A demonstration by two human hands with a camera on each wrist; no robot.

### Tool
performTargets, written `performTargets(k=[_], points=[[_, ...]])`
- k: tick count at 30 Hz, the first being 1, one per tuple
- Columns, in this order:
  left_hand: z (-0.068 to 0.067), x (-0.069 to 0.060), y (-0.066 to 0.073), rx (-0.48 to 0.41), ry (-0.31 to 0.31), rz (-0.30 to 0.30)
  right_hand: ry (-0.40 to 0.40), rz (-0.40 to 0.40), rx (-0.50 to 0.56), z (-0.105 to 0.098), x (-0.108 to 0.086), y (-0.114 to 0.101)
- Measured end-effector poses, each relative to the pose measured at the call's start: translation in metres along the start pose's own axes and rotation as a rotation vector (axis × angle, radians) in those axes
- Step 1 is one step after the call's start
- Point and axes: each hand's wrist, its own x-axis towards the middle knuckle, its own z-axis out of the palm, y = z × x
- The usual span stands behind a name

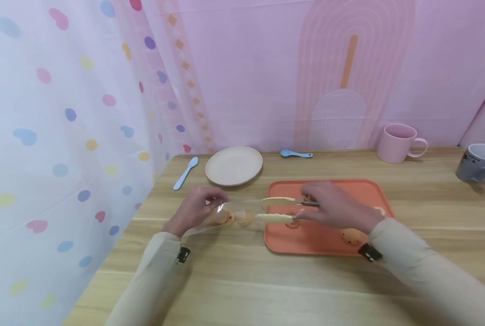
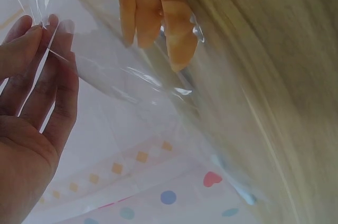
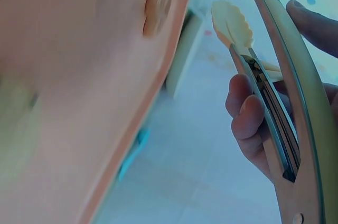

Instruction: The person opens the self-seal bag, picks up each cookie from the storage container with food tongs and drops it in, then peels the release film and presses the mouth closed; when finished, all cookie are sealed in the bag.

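Observation:
My left hand (image 1: 197, 209) pinches the end of a clear plastic bag (image 2: 105, 65) between thumb and fingers. Several brown cookies (image 1: 244, 219) lie inside the bag, and they show through the film in the left wrist view. My right hand (image 1: 328, 203) grips a pair of tongs (image 3: 303, 92) with cream scalloped tips. The tips stand apart and point left, near the bag's right end. Under the right hand lies an orange tray (image 1: 319, 246) with several pieces on it, among them a round brown one (image 1: 351, 236) at its front right. My hand partly hides the others.
A beige plate (image 1: 234, 166) is at the back of the wooden table (image 1: 242, 294). One light blue spoon (image 1: 185, 173) lies left of it, another blue spoon (image 1: 296, 154) right. A pink mug (image 1: 396, 144) and a grey mug (image 1: 479, 162) stand at the back right. Curtains hang behind.

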Motion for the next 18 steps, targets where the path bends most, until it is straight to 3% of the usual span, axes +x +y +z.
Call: performTargets(k=[9,18], points=[[0.000,0.000,0.000,0.018,0.017,0.021,0.006,0.035,-0.072,-0.024,-0.044,0.029],[-0.001,0.000,0.005,0.000,-0.012,-0.017,-0.020,0.017,-0.083,-0.021,-0.044,0.041]])
